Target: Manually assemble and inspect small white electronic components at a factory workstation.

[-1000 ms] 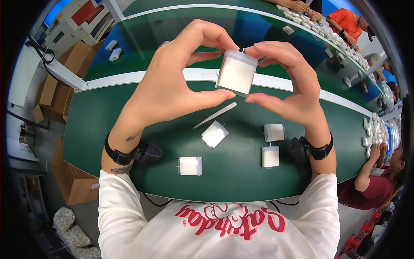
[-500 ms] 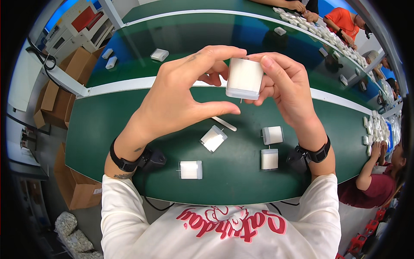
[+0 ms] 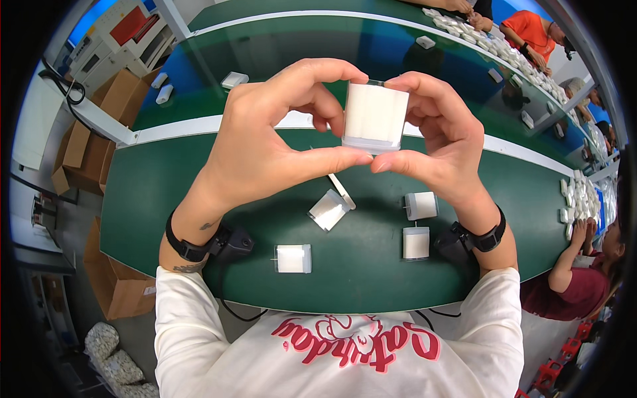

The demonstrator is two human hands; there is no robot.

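A small clear plastic case (image 3: 376,116) packed with white contents is held up over the green table, its frosted end facing down. My left hand (image 3: 262,132) grips its left side, fingertips at the upper edge and thumb at the lower edge. My right hand (image 3: 448,136) pinches the right side the same way, and the two thumb tips nearly meet underneath. Below on the table lie similar cases: one tilted (image 3: 327,211) beside a flat pale stick (image 3: 343,190), one at the near left (image 3: 292,259), and two at the right, a farther one (image 3: 421,205) and a nearer one (image 3: 416,243).
Beyond a white rail (image 3: 179,131) runs a glossy dark green surface (image 3: 199,66) carrying scattered cases. At the right edge, a co-worker's hands (image 3: 584,232) are by a heap of white cases (image 3: 576,196). Other people work at the far right. Cardboard boxes (image 3: 119,285) stand at the left.
My left hand has closed onto the case. My right thumb has moved from its front face to the lower edge. The pale stick lies at a steeper angle, and cases on the far surface have shifted left.
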